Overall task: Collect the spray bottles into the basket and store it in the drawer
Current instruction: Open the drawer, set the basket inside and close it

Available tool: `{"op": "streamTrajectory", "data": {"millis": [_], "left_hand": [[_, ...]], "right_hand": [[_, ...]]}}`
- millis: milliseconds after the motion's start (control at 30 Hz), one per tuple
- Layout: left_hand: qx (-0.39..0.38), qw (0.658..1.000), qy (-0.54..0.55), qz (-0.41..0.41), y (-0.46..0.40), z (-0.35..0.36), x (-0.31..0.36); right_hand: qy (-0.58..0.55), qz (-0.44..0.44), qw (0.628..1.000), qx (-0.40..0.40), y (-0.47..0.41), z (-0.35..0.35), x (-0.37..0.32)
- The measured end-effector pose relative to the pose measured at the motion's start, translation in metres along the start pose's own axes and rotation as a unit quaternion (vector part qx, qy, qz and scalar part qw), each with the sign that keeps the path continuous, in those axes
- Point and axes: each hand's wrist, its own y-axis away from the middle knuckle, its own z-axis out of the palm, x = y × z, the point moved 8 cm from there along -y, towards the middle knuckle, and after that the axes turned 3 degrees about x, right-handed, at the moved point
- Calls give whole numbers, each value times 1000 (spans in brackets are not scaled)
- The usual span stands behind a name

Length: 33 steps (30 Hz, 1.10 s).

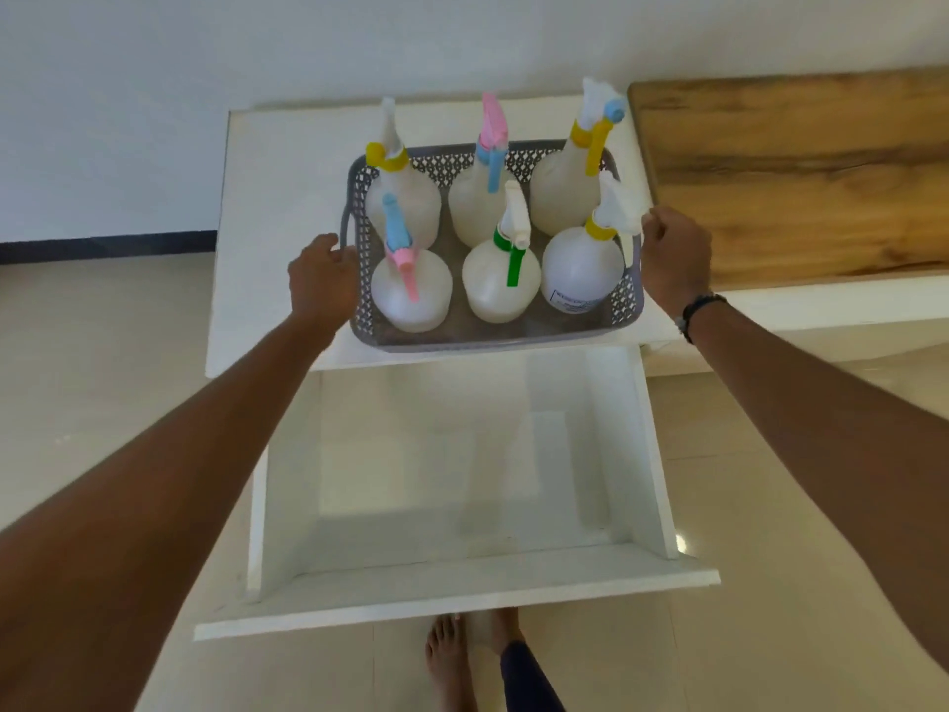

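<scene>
Grey basket sits on the white cabinet top, holding six spray bottles upright in two rows of three. Drawer below is pulled out, nothing in it. Left hand curls round the basket's left handle. Right hand has its fingers curled on the right rim. Wooden board to the right.

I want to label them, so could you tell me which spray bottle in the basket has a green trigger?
The front-row middle spray bottle in the basket: it alone has a green collar and trigger; the others carry yellow, pink or blue.
</scene>
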Motion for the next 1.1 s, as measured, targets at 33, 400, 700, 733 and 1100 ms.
{"op": "streamTrajectory", "data": {"millis": [33, 400, 700, 733, 1100], "left_hand": [[1, 1000, 5, -16, -6, 4, 0], [-7, 998, -60, -31, -36, 24, -9], [8, 997, -71, -6, -32, 24, -12], [10, 998, -69, -4, -29, 22, -13], [-6, 997, -56, 50, 51, -31, -21]], "right_hand": [[3, -6, 1000, -22, -7, 6, 1], [57, -36, 992, -107, -31, 35, 11], [39, -56, 993, -92, -25, 32, 3], [37, -58, 994, -90, -23, 29, 2], [-9, -83, 995, -63, 64, -30, -5]]}}
